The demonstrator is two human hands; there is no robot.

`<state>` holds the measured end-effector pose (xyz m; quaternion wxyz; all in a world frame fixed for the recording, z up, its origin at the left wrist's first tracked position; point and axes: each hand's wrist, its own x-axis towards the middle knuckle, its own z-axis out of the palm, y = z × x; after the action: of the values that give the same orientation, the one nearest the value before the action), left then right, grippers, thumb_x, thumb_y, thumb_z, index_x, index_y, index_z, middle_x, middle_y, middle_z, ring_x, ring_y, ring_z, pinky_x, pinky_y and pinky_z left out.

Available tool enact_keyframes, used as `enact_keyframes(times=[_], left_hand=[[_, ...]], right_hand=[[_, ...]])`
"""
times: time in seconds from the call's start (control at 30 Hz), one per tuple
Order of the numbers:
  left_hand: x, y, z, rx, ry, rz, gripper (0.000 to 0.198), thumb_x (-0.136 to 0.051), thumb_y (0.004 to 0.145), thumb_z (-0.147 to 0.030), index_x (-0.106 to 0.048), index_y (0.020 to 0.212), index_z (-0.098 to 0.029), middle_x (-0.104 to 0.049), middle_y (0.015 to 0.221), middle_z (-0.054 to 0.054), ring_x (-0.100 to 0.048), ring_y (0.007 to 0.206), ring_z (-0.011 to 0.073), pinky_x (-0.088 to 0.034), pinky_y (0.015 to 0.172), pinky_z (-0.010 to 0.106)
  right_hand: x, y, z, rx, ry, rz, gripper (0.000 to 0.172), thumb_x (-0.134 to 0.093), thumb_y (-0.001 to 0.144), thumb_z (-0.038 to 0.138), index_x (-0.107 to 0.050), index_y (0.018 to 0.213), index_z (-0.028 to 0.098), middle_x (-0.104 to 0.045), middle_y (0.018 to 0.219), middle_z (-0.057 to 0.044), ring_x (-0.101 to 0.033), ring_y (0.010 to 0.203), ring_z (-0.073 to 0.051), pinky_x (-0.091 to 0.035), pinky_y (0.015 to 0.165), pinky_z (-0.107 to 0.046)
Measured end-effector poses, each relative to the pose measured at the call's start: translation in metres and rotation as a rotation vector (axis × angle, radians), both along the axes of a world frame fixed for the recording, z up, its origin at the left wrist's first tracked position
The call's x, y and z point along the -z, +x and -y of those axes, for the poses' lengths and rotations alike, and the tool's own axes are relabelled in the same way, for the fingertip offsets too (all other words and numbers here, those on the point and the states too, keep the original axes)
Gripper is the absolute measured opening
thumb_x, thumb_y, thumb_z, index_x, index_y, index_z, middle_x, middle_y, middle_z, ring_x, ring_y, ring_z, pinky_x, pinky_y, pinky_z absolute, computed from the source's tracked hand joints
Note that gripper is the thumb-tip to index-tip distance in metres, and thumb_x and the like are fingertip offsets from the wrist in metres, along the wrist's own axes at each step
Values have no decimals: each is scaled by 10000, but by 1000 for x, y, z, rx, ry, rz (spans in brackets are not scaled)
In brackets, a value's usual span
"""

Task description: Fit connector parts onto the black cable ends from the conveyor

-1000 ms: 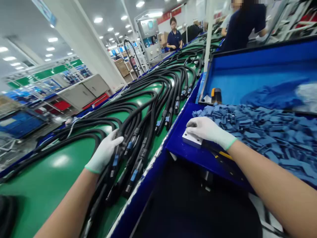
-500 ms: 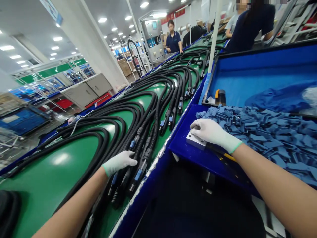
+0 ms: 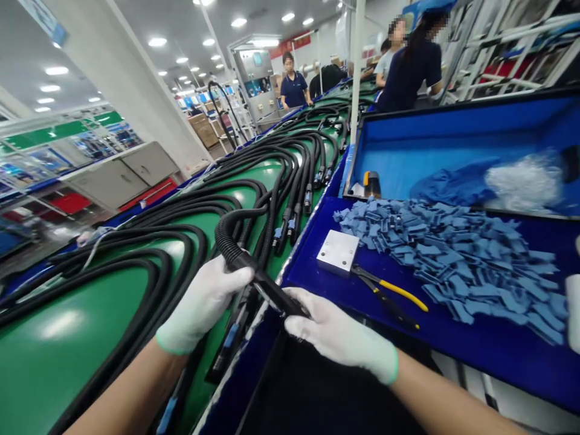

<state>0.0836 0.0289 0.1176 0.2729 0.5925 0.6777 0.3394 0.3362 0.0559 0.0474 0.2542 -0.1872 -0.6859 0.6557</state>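
Both my hands wear white gloves. My left hand (image 3: 206, 299) is closed round a black corrugated hose (image 3: 229, 241), just behind its smooth end fitting (image 3: 269, 289). My right hand (image 3: 333, 329) grips the tip of that same fitting between thumb and fingers, covering the very end. The held piece is raised over the belt's edge, tilted down toward the right. Under it, more black hoses (image 3: 247, 193) lie in loops on the green belt (image 3: 113, 320), several with light-blue pieces at their ends. Right of my hands, a silver metal block (image 3: 338, 251) rests on the blue table.
Yellow-handled pliers (image 3: 401, 294) lie beside the block. A heap of light-blue plastic parts (image 3: 453, 254) spreads over the table (image 3: 512, 362). Behind it stands a blue bin (image 3: 453, 136), with an orange-and-black object (image 3: 372, 183) at its corner. Co-workers stand farther along the belt.
My left hand has lifted a hose end off the belt. My right hand has left the metal block and moved left onto the hose's tip. The view has turned rightward.
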Motion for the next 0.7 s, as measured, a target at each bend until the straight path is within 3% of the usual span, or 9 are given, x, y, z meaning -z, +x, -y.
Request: enact_keyframes(times=[0.13,0.17,0.3,0.37,0.43,0.5,0.57,0.63,0.7], left_hand=[[-2,26,1,-91,202,-366,464,-699,875,-517,-671,1177,-166,-718,1043,96,-674,957,304,-564,856,424],[-2,32,2,-34,309,-484,457,-729,871,-465,-662,1221,-178,-718,1095,107,-673,1018,312,-548,920,451],[8,55,6,667,589,-741,275,-728,894,-180,-710,1144,-291,-747,1141,41,-659,1137,272,-416,1118,515],[22,64,6,830,573,-644,267,-653,926,-105,-730,1104,-289,-765,1066,22,-697,1022,214,-498,1036,421],[37,72,5,770,485,-446,258,-621,946,-131,-748,1122,-271,-773,996,32,-720,891,182,-575,864,309],[46,80,2,551,305,-267,229,-672,930,-241,-766,1136,-279,-786,975,31,-741,847,203,-604,797,297],[47,90,-2,298,85,-151,251,-736,877,-365,-787,1110,-288,-794,1024,27,-754,919,260,-613,877,357],[40,102,-9,136,-76,-72,279,-745,847,-435,-801,1080,-292,-787,1102,21,-733,1049,306,-578,987,410],[31,113,-16,96,-134,5,290,-719,853,-446,-804,1081,-288,-774,1157,20,-701,1137,319,-544,1042,426]], right_hand=[[3,25,2,140,-95,-63,307,-535,1005,293,-627,1281,197,-664,1111,-38,-594,1035,-204,-474,942,-330],[0,34,1,146,-95,-49,280,-524,1007,289,-648,1239,195,-660,1069,-28,-586,981,-193,-475,892,-313],[-19,69,2,29,-25,86,189,-535,995,296,-678,1037,180,-615,894,9,-505,778,-141,-433,720,-260],[-27,83,3,-42,52,180,236,-500,1015,336,-664,950,180,-599,829,13,-487,719,-131,-421,678,-253],[-27,94,2,51,165,345,318,-443,1041,395,-658,932,187,-619,822,-5,-516,714,-144,-431,683,-271],[-17,102,-2,330,342,626,309,-492,1018,430,-660,956,177,-651,893,-61,-567,791,-197,-449,747,-329],[-1,106,-10,562,555,951,208,-619,938,350,-658,947,147,-647,946,-134,-583,866,-271,-442,788,-400],[16,109,-19,598,718,1157,84,-660,849,207,-646,889,135,-628,935,-169,-583,880,-313,-428,764,-418],[28,111,-26,603,755,1170,42,-629,803,138,-609,837,154,-615,889,-150,-583,835,-296,-410,708,-384]])
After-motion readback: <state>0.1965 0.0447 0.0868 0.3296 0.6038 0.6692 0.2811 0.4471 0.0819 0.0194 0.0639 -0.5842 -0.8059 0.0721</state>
